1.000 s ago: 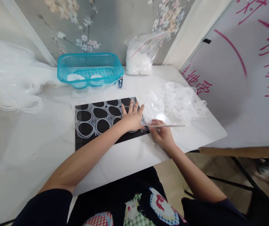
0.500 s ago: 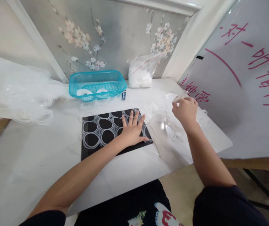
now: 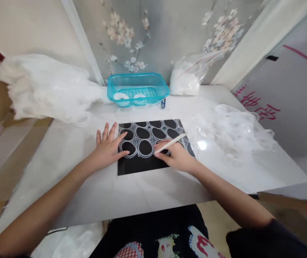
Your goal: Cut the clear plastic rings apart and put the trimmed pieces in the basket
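A black sheet (image 3: 132, 166) with rows of clear, white-edged ovals lies flat on the table. My left hand (image 3: 107, 148) rests at its left edge, fingers spread, with thumb and index fingertip over the sheet. Over the lower right part of the sheet, my right hand (image 3: 178, 156) is closed around a slim white stick-like tool (image 3: 171, 142). The tool's lower end is at the fingertips, by the edge of an oval; its exact kind cannot be made out. Ovals under the right hand are hidden.
A turquoise basket (image 3: 138, 87) holding two white rolls stands behind the sheet. Beside it is a zip bag (image 3: 185, 80) of white material. Clear plastic loops (image 3: 236, 132) lie heaped on the right, and a large white plastic bundle (image 3: 51, 89) sits on the left.
My right hand has come from the plastic heap to the sheet with the white tool in it. My left hand has moved from the sheet's right part to its left edge. The view has shifted left.
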Demonstrator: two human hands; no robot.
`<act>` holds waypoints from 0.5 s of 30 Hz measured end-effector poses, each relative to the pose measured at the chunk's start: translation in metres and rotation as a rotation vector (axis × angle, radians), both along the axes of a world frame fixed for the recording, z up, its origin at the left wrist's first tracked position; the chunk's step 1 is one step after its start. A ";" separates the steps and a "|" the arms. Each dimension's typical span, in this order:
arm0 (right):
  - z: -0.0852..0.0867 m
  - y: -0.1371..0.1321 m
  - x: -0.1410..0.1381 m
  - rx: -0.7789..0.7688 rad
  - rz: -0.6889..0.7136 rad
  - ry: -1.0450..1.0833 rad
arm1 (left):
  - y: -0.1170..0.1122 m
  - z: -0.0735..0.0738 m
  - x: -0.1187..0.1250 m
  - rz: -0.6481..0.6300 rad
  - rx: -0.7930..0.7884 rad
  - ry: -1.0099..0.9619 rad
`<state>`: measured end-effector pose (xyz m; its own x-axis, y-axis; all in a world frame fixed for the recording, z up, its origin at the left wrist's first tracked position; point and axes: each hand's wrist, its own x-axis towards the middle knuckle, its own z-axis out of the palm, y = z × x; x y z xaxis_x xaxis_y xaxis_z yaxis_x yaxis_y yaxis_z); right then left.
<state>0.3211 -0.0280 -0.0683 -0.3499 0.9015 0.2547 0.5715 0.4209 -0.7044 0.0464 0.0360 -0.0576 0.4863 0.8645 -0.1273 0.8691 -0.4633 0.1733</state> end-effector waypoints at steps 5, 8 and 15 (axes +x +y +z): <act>-0.010 0.016 -0.070 0.022 0.137 0.117 | -0.015 -0.013 -0.013 0.041 -0.113 -0.103; -0.012 0.022 -0.078 -0.013 0.061 0.178 | -0.017 -0.016 -0.014 0.027 -0.166 -0.136; -0.017 0.014 -0.077 -0.045 0.084 0.074 | -0.018 -0.019 -0.008 0.139 -0.172 -0.205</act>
